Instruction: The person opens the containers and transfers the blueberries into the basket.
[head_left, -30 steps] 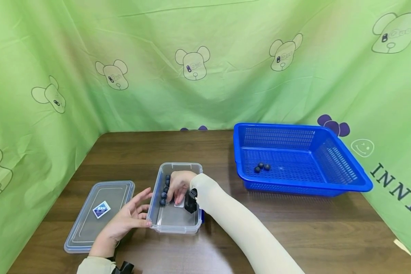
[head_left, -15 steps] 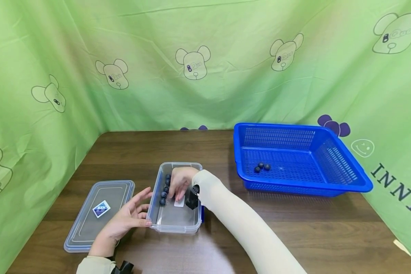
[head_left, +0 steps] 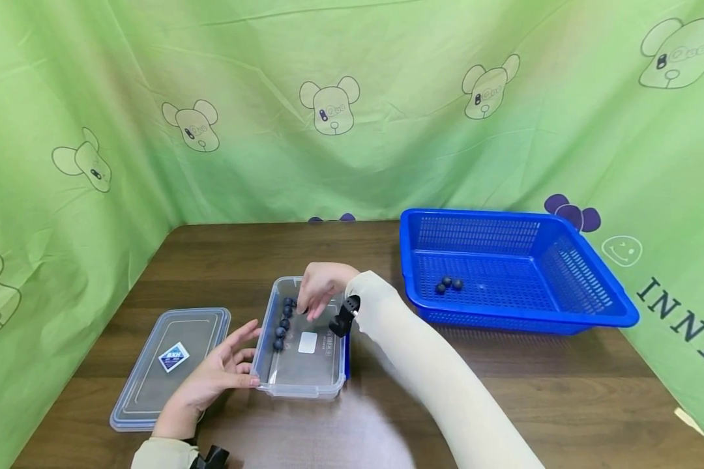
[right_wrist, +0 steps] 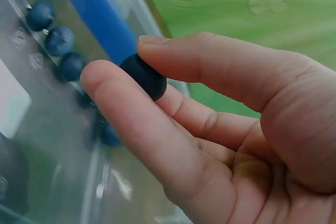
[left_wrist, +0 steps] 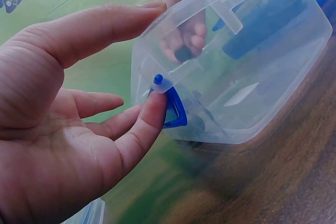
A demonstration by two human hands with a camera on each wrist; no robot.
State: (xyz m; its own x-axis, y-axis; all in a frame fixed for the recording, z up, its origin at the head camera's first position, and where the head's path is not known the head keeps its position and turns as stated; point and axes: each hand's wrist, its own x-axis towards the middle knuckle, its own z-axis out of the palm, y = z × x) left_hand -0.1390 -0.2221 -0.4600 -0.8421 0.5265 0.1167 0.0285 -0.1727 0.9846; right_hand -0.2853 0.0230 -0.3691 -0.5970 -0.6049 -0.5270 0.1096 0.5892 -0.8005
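A clear plastic container (head_left: 302,393) stands on the table with a row of blueberries (head_left: 279,332) along its left wall. Over the container's far end, my right hand (head_left: 324,286) pinches a single blueberry (right_wrist: 144,78) between thumb and index finger, above the others in the right wrist view. My left hand (head_left: 214,374) stays at the container's left side, its thumb at the near corner and its other fingers loosely spread. In the left wrist view one fingertip touches the blue latch (left_wrist: 178,109). A white label (head_left: 308,342) shows on the container's floor.
The container's lid (head_left: 146,397), with a blue and white sticker (head_left: 173,357), lies on the table to the left. At the right stands a blue mesh basket (head_left: 534,320) holding several blueberries (head_left: 457,284). A green curtain (head_left: 258,176) hangs behind the wooden table (head_left: 481,404).
My right hand has risen from the container's middle toward its far end, bringing the pinched blueberry into sight and uncovering the white label. The left hand has stayed in place.
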